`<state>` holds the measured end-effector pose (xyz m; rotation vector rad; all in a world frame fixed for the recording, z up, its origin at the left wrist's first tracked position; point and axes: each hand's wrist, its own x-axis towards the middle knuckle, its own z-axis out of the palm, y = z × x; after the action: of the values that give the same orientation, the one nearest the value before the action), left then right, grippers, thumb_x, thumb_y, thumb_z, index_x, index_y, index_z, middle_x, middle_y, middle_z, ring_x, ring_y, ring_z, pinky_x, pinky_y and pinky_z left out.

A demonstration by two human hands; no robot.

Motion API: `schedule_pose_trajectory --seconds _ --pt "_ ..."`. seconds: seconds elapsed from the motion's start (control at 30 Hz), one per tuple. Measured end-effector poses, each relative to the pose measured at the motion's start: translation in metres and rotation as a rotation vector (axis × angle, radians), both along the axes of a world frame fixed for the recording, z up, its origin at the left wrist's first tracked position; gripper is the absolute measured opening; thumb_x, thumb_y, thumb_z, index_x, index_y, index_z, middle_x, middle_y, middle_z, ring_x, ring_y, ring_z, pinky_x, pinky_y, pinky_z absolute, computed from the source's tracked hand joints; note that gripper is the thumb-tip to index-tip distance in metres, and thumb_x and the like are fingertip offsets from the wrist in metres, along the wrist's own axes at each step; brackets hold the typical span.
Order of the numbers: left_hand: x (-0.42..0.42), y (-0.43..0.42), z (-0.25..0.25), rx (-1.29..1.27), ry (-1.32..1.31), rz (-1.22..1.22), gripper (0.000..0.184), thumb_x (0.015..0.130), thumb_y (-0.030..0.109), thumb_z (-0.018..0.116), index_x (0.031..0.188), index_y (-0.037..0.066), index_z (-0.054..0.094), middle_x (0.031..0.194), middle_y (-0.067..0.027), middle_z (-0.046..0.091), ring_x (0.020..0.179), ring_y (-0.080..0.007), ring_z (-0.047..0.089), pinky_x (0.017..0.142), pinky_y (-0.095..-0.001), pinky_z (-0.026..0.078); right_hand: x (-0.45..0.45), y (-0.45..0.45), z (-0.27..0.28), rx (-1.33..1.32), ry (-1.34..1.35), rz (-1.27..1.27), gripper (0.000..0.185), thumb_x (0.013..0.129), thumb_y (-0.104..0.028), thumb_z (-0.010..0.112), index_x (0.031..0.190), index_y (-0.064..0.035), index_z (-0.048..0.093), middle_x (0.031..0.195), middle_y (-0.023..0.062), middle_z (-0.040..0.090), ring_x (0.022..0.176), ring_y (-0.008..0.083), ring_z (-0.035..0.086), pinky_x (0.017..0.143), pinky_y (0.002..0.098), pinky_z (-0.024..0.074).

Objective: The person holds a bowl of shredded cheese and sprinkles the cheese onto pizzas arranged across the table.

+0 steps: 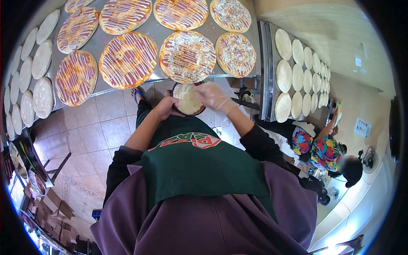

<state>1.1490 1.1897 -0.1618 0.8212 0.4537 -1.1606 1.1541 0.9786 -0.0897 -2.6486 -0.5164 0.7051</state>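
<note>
My left hand (167, 106) is closed on the rim of a dark bowl (175, 111), which I hold in front of my apron just below the table edge. White grated cheese (187, 98) fills much of the bowl. Over its right side is my right hand (216, 97) in a clear glove, slightly blurred, its fingers bunched together at the cheese. Directly above the bowl lies a pizza (187, 57) partly covered with grated cheese. Left of it, another pizza (128, 60) shows sauce, pink slices and white stripes; to its right, a smaller-looking pizza (236, 55) has cheese over it.
More topped pizzas (125, 16) stand in rows on the metal table (146, 81). Plain dough rounds (42, 97) lie at its left end. Another table at right carries several pale bases (284, 75). A person (325, 148) in a colourful shirt works beyond it. Cardboard boxes (53, 199) sit lower left.
</note>
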Motion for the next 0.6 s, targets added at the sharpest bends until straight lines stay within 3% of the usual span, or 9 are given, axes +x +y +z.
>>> schedule_pose_trajectory --seconds 0.1,0.23,0.3,0.33,0.4,0.6 --pt "-0.001 0.000 -0.002 -0.003 0.024 0.030 0.083 0.065 0.000 0.049 0.135 0.007 0.005 0.130 -0.0222 0.029 0.112 -0.0424 0.044 0.074 -0.0614 0.052 -0.019 0.030 0.000 -0.028 -0.014 -0.059 0.035 0.074 -0.021 0.067 0.103 -0.0028 0.062 0.102 0.0155 0.061 0.098 0.0341 0.056 0.084 0.0398 0.0474" --pt "-0.001 -0.001 -0.007 -0.019 0.001 -0.018 0.087 0.065 -0.001 0.049 0.137 0.009 0.002 0.129 -0.0212 0.029 0.110 -0.0411 0.044 0.074 -0.0606 0.052 -0.038 0.039 -0.028 -0.035 -0.149 -0.144 0.038 0.073 -0.021 0.065 0.108 -0.0088 0.059 0.107 0.0174 0.055 0.095 0.0354 0.057 0.078 0.0433 0.0481" --pt "-0.003 -0.003 -0.011 0.036 -0.002 0.012 0.095 0.064 -0.004 0.046 0.143 0.024 0.000 0.133 -0.0154 0.032 0.106 -0.0420 0.050 0.075 -0.0620 0.050 -0.040 0.037 -0.033 0.025 -0.081 -0.131 0.027 0.074 -0.018 0.063 0.099 -0.0078 0.061 0.097 0.0171 0.056 0.091 0.0352 0.058 0.077 0.0433 0.0484" --pt "-0.003 -0.002 -0.009 0.037 -0.002 0.008 0.095 0.064 -0.004 0.046 0.143 0.024 0.000 0.133 -0.0154 0.032 0.106 -0.0420 0.050 0.075 -0.0620 0.050 -0.042 0.036 -0.034 0.025 -0.081 -0.135 0.027 0.074 -0.018 0.063 0.099 -0.0078 0.061 0.097 0.0171 0.056 0.091 0.0352 0.058 0.077 0.0433 0.0484" --pt "-0.002 0.000 -0.004 0.004 -0.059 0.014 0.088 0.065 -0.002 0.049 0.138 0.010 0.001 0.128 -0.0205 0.031 0.103 -0.0400 0.048 0.073 -0.0592 0.053 -0.043 0.032 -0.037 0.056 -0.107 -0.112 0.020 0.075 -0.017 0.062 0.092 -0.0069 0.061 0.093 0.0166 0.056 0.088 0.0348 0.058 0.075 0.0428 0.0488" --pt "-0.002 -0.001 -0.003 0.012 -0.019 0.013 0.088 0.065 -0.001 0.049 0.136 0.009 0.000 0.127 -0.0212 0.032 0.101 -0.0384 0.051 0.071 -0.0573 0.054 -0.042 0.031 -0.024 -0.016 -0.107 -0.239 0.020 0.076 -0.015 0.061 0.094 -0.0044 0.062 0.101 0.0164 0.058 0.092 0.0350 0.057 0.078 0.0422 0.0484"
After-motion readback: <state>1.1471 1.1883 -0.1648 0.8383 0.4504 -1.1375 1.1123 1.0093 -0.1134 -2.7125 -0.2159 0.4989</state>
